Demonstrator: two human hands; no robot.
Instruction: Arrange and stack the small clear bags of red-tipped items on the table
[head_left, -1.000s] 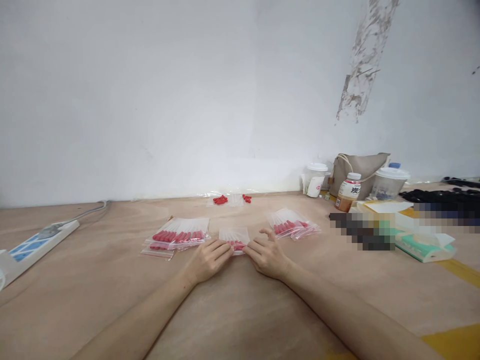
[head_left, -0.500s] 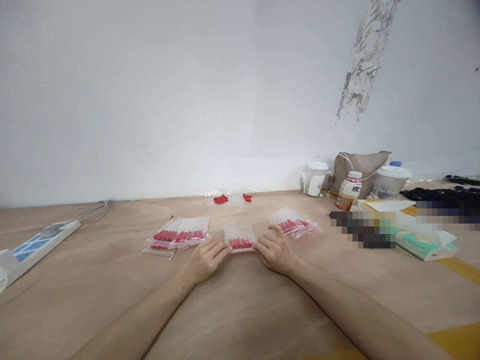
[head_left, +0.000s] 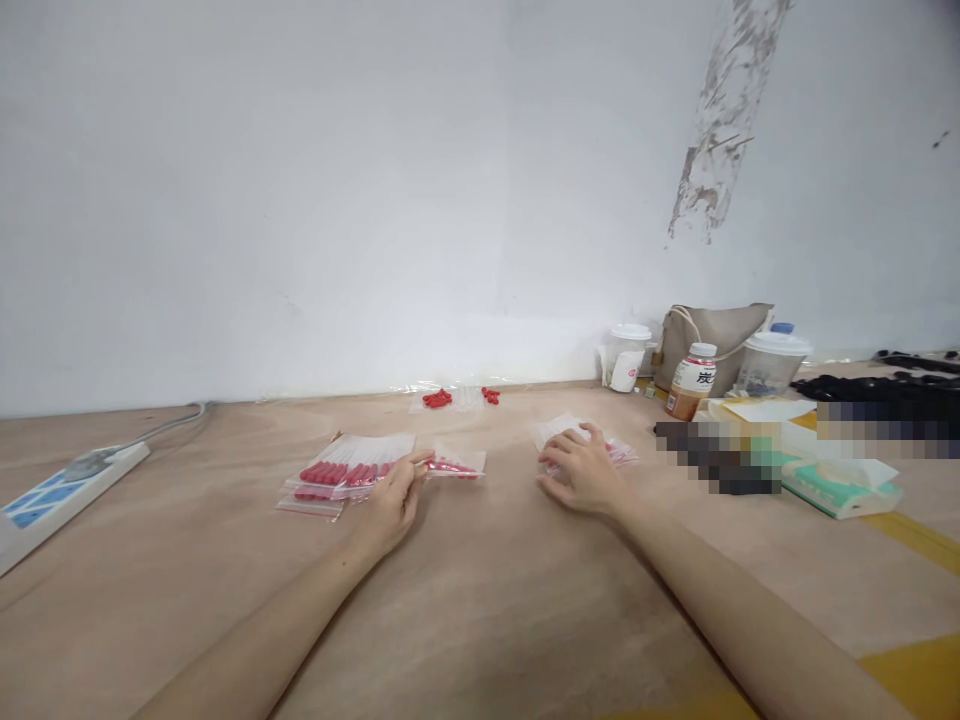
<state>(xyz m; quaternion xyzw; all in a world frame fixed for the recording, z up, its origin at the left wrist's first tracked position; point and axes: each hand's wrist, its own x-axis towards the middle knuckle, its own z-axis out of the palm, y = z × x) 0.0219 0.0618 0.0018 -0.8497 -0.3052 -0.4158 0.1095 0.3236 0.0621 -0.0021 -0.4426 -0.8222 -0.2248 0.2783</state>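
Power strip [head_left: 60, 487]: we are seeing it run off the left edge. Right hand [head_left: 585, 470]: we are finding it covering most of the right bags [head_left: 622, 452]. Items beside the tissue pack [head_left: 836, 487]: pixelated, unidentifiable. Both forearms: the bottom edge is cutting them off.

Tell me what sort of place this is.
Probably a makeshift packing bench: a bare plywood table against a scuffed white wall, stacks of small clear bags filled with red-tipped pieces, and a power strip at the left.
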